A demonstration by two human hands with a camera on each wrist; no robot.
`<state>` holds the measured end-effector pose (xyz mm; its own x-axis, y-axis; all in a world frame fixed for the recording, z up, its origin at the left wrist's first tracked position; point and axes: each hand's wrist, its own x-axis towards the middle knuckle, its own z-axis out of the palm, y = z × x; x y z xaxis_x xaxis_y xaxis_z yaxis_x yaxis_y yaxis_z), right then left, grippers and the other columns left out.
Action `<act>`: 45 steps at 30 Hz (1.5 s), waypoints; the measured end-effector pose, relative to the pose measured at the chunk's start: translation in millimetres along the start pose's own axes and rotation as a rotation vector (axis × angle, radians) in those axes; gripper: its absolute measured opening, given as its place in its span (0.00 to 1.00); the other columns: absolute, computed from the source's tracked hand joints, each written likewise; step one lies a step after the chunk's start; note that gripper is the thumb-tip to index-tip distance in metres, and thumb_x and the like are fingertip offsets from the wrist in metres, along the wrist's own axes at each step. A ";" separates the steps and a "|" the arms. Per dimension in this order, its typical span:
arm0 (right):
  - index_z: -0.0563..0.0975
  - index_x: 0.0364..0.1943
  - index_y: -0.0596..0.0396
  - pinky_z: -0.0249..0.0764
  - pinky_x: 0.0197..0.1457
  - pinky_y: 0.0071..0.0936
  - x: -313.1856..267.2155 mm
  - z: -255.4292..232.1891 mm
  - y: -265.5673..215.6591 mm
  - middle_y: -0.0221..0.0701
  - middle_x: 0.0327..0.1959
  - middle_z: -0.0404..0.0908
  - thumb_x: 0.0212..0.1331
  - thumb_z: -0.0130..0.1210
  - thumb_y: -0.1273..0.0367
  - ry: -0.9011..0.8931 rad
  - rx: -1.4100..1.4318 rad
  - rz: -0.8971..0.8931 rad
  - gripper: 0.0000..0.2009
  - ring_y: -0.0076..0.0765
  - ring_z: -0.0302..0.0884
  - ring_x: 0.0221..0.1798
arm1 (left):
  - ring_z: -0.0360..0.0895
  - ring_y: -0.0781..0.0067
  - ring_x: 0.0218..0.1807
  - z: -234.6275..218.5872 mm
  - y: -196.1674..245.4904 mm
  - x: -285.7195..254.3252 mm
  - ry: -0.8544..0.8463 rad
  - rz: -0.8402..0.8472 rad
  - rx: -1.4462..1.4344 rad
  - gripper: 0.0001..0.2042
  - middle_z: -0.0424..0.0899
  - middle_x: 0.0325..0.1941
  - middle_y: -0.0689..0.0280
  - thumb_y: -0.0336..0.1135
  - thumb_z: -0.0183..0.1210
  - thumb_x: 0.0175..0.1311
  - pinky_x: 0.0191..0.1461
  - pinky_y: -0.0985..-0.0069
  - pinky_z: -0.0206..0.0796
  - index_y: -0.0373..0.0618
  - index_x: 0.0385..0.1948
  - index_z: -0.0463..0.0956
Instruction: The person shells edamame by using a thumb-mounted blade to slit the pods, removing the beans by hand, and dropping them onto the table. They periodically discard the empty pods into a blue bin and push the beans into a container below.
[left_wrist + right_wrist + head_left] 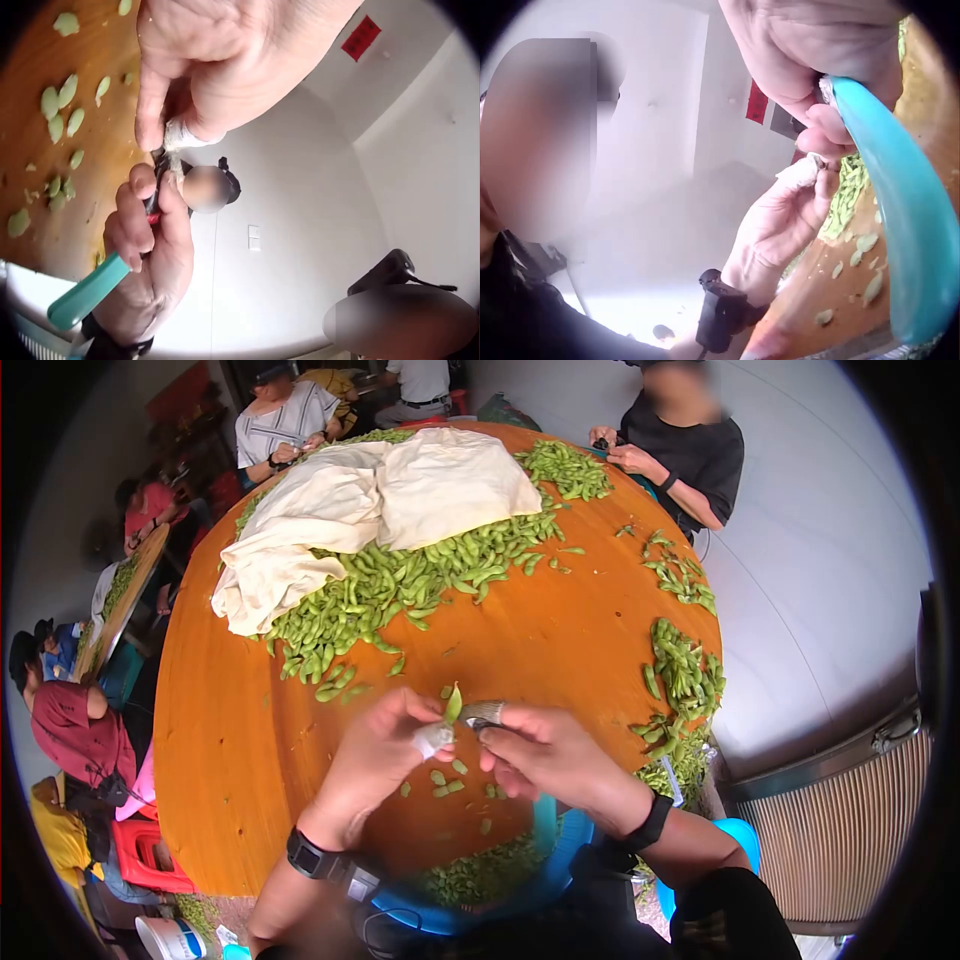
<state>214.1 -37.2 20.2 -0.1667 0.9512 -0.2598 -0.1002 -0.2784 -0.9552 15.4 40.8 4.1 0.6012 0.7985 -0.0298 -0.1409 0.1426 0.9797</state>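
My left hand [375, 745] pinches a green soybean pod [454, 702] upright between thumb and fingers, above the wooden table. White tape [191, 136] wraps the left thumb. Close against it, my right hand [565, 755] grips a tool with a teal handle [911, 180] and a dark metal part; curled fingers hide much of it, so I cannot tell its exact kind. One right finger wears a striped cover [487, 710]. Several shelled pale green beans [441, 790] lie on the tabletop under the hands. Below them, a blue basin [577, 850] contains a pile of green beans.
A heap of soybean pods [400, 595] covers the far side, partly under cream cloths [455, 480]. More pods [685, 670] line the right edge of the table [210, 760]. People sit across and at another table. A red stool [150, 855] stands left.
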 end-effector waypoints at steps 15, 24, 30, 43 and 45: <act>0.78 0.48 0.51 0.61 0.19 0.12 -8.1 -7.7 12.6 0.20 0.28 0.77 0.70 0.48 0.69 -0.013 -0.070 0.007 0.09 0.13 0.71 0.20 | 0.80 0.80 0.32 12.3 -1.2 -1.3 -0.108 -0.226 0.079 0.19 0.81 0.38 0.68 0.25 0.55 0.66 0.37 0.81 0.74 0.40 0.59 0.73; 0.78 0.43 0.51 0.64 0.21 0.15 -6.2 -4.3 19.8 0.20 0.24 0.74 0.69 0.49 0.69 -0.077 0.250 0.080 0.07 0.13 0.69 0.21 | 0.76 0.81 0.33 1.0 -1.5 -4.4 -0.267 -0.370 -0.136 0.23 0.78 0.37 0.70 0.26 0.54 0.66 0.36 0.81 0.70 0.45 0.64 0.68; 0.77 0.41 0.58 0.66 0.26 0.24 -8.7 14.6 10.6 0.33 0.22 0.75 0.63 0.52 0.75 0.229 -0.310 -0.382 0.05 0.26 0.69 0.21 | 0.80 0.62 0.34 21.8 -17.7 -12.5 0.005 0.370 0.959 0.31 0.80 0.35 0.57 0.19 0.55 0.57 0.38 0.66 0.75 0.37 0.67 0.61; 0.76 0.35 0.59 0.64 0.25 0.22 -16.8 16.9 21.3 0.27 0.21 0.73 0.63 0.52 0.77 0.171 -0.123 -0.281 0.02 0.16 0.64 0.23 | 0.76 0.42 0.53 12.8 -11.6 -15.6 -0.293 0.216 0.980 0.35 0.74 0.57 0.43 0.24 0.55 0.62 0.56 0.61 0.69 0.36 0.71 0.47; 0.77 0.38 0.57 0.64 0.26 0.18 -17.2 15.8 21.1 0.23 0.23 0.75 0.64 0.51 0.77 0.153 -0.095 -0.258 0.04 0.14 0.65 0.24 | 0.76 0.41 0.52 8.7 -22.5 -14.2 -0.247 0.484 1.002 0.32 0.75 0.54 0.42 0.25 0.54 0.62 0.55 0.62 0.70 0.36 0.69 0.52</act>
<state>199.4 -61.6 6.8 0.0026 0.9998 -0.0189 -0.0265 -0.0189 -0.9995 16.9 21.2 -15.8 0.8086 0.4902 0.3253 0.2252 -0.7687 0.5986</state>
